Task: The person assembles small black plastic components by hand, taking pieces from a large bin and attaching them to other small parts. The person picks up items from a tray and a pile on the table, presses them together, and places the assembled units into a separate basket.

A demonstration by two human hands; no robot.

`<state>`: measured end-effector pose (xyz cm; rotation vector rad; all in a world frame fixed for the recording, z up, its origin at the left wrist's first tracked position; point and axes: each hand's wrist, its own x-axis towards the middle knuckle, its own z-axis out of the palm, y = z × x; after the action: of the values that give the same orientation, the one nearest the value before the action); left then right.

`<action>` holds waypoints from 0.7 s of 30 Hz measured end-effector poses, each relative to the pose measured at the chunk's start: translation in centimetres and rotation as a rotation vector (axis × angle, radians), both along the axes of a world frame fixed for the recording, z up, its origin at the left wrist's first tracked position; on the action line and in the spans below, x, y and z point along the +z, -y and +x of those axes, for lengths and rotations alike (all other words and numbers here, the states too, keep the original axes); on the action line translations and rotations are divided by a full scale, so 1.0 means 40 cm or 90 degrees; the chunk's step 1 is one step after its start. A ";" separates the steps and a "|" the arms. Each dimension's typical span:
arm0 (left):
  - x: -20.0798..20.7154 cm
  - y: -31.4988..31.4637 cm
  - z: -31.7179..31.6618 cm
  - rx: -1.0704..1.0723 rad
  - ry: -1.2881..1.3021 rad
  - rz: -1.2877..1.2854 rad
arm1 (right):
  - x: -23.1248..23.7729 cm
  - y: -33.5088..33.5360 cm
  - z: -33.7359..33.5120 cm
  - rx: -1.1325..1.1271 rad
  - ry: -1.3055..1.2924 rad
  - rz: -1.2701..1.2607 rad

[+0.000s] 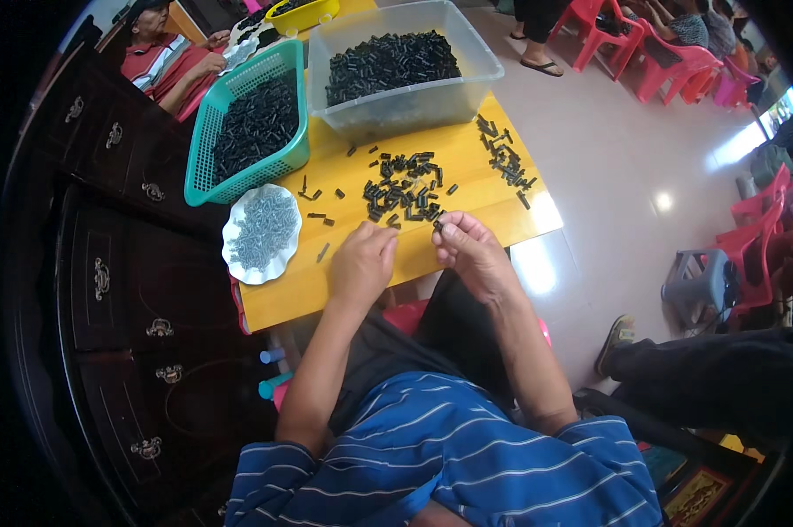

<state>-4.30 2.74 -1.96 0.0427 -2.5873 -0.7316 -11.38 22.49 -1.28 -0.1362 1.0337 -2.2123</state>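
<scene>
My right hand (477, 256) pinches a small black plastic part (438, 225) between thumb and fingers, over the near side of the yellow table. Closed and close beside it, my left hand (361, 263) has its thumb and fingertips together; whatever they hold is too small to make out. Just beyond both hands lies a loose pile of small black parts (403, 186). To the left of my left hand, a white scalloped plate (235, 253) bears a heap of small silvery metal pieces (265, 227), perhaps screws.
A green basket (197, 167) and a translucent bin (396, 110), both full of black parts, stand at the back. More black parts (505, 158) lie along the table's right edge. Dark drawers (115, 228) flank the left. A person in red (164, 57) sits beyond the basket.
</scene>
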 end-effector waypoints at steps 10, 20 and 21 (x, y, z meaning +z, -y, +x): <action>-0.022 0.016 -0.042 0.028 -0.014 0.041 | 0.003 -0.002 -0.003 -0.010 -0.004 -0.013; -0.001 0.028 0.023 -0.035 0.064 0.615 | 0.001 0.007 0.013 0.036 -0.070 0.014; 0.022 0.020 0.031 -0.034 0.065 0.615 | -0.001 0.008 0.012 0.036 -0.069 0.013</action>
<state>-3.06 1.93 -1.07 0.3094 -2.0740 -1.9514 -10.89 22.15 -1.32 -0.2748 1.0973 -2.1615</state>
